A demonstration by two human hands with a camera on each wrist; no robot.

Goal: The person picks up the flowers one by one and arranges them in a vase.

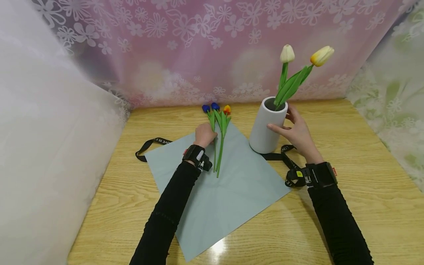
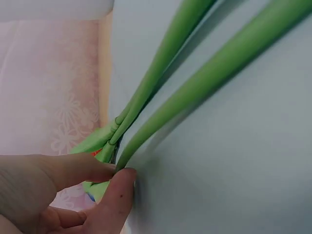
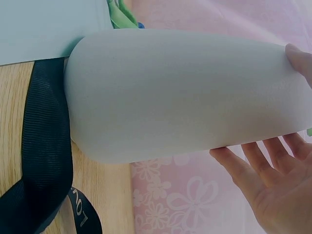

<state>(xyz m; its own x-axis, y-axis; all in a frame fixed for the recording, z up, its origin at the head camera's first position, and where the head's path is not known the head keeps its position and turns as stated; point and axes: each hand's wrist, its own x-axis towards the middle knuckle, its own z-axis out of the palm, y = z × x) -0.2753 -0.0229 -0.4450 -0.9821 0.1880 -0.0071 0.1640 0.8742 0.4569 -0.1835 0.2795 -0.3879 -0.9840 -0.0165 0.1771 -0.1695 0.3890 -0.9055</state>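
In the head view, two blue tulips (image 1: 215, 106) and an orange tulip (image 1: 226, 109) lie on a grey-blue wrapping sheet (image 1: 225, 209). My left hand (image 1: 204, 134) pinches the leftmost blue tulip's green stem (image 2: 134, 144) between thumb and finger; the other two stems (image 2: 161, 63) lie beside it. To the right, my right hand (image 1: 299, 134) holds a white vase (image 1: 266, 129) near its rim, thumb on one side and fingers on the other. From the vase rise a white tulip (image 1: 287, 54) and a yellow-white tulip (image 1: 322, 56). The vase stands at the sheet's right edge.
A black printed ribbon (image 1: 143, 149) loops out past the sheet's left corner. More black ribbon (image 3: 46, 126) lies by the vase's base and under my right wrist. Behind the wooden table (image 1: 357, 147) hangs a pink flowered curtain (image 1: 212, 55).
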